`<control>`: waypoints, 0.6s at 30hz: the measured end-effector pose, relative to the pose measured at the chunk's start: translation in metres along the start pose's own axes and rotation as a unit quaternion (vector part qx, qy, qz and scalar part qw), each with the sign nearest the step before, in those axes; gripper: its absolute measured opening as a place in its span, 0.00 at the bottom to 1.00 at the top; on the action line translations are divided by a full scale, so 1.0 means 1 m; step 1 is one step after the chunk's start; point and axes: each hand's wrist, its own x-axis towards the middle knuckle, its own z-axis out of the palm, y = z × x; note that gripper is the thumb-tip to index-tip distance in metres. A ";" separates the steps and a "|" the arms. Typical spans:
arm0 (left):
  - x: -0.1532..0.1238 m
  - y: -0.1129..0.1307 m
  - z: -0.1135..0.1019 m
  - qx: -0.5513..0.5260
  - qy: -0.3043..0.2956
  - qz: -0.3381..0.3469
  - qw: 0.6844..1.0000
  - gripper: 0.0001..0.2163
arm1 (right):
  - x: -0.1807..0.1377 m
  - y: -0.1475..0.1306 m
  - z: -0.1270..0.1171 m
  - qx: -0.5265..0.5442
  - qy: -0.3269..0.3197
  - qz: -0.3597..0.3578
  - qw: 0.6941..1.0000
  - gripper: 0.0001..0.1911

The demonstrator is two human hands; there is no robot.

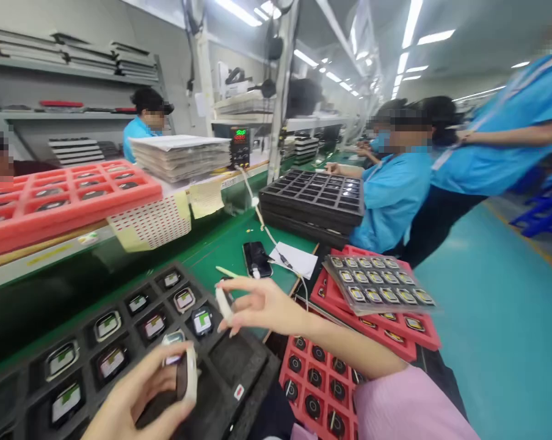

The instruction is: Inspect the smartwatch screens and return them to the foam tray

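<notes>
While the left hand [141, 397] is clamped on a small dark watch body with a pale rim [187, 376] over the black foam tray [239, 360] at the desk's near edge, the right hand [262, 305], just beyond it, pinches a slim white stylus [223, 305] pointing down toward it.

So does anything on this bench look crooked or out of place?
One thing: the grey tray of small square parts sits skewed across the red trays beneath it, its corners overhanging instead of lining up. The black foam tray near the left hand has some empty pockets, which may be normal.
</notes>
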 end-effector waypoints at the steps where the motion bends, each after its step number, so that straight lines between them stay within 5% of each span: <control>1: -0.001 0.007 -0.003 -0.075 0.007 -0.020 0.997 0.21 | 0.008 0.002 0.002 0.060 0.011 0.013 0.998 0.29; 5: 0.002 0.031 -0.016 -0.304 0.064 -0.096 0.946 0.23 | 0.034 0.013 0.020 0.133 0.043 0.017 0.990 0.26; 8: 0.006 0.032 -0.023 -0.411 0.049 -0.136 0.900 0.22 | 0.041 0.019 0.036 0.136 0.018 0.029 0.990 0.27; 18: 0.009 0.016 -0.027 -0.474 0.029 -0.123 0.872 0.24 | 0.058 0.020 0.058 0.135 -0.002 0.042 0.990 0.24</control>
